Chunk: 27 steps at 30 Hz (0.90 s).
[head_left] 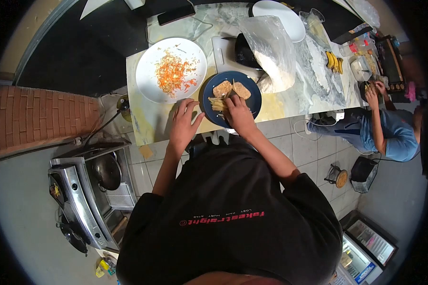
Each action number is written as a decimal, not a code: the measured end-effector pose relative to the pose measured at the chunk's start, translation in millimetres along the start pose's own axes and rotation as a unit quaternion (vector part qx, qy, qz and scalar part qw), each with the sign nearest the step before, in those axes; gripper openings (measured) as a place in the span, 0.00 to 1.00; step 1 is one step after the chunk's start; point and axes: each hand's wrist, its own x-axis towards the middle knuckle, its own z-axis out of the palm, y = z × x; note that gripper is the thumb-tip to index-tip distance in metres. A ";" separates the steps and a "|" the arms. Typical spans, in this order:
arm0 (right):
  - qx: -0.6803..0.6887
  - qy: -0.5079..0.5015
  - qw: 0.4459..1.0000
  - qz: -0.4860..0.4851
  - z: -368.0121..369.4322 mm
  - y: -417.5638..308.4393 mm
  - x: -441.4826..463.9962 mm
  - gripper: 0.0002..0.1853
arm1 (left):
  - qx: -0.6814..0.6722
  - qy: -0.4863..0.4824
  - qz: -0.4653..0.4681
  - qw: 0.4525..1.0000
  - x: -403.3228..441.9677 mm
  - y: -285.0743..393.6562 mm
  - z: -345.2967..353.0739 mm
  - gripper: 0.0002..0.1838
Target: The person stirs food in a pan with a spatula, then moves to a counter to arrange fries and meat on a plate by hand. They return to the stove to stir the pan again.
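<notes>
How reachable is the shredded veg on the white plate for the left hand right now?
Probably yes: the left hand looks empty beside the white plate, and nothing visible blocks its fingers from the shredded vegetables.

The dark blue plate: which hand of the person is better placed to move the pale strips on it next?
Probably the right hand: it is over the dark blue plate, right at the pale strips. The left hand is outside this plate, beside its rim.
</notes>
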 end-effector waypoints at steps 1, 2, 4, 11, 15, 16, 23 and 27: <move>0.044 -0.006 0.999 -0.007 -4.2 1.0 -1.6 0.23 | 0.000 0.001 -0.001 1.000 -0.5 0.1 -0.1 0.18; 0.088 -0.012 0.996 -0.014 -10.6 1.2 -3.3 0.25 | -0.003 0.001 -0.003 1.000 -1.4 0.3 0.0 0.18; 0.100 -0.018 0.994 -0.041 -29.6 3.9 -6.0 0.27 | -0.007 0.001 -0.005 1.000 -3.4 -0.2 0.8 0.19; 0.060 -0.066 0.994 -0.070 -62.0 33.4 -9.8 0.25 | -0.011 -0.004 -0.003 1.000 -4.5 -1.6 3.9 0.18; 0.054 0.012 0.998 -0.023 -60.0 36.6 14.5 0.17 | -0.008 -0.016 0.001 1.000 -3.1 -3.1 9.6 0.20; 0.045 0.042 0.998 -0.006 -55.9 36.2 22.9 0.15 | -0.008 -0.018 0.004 1.000 -2.3 -1.7 10.1 0.20; -0.040 0.092 0.995 0.026 -24.6 35.9 50.5 0.12 | -0.020 -0.014 0.003 1.000 -0.5 3.9 6.0 0.19; -0.045 0.109 0.993 0.016 -20.4 32.0 50.5 0.11 | -0.007 -0.004 0.004 1.000 -6.2 -4.7 6.7 0.19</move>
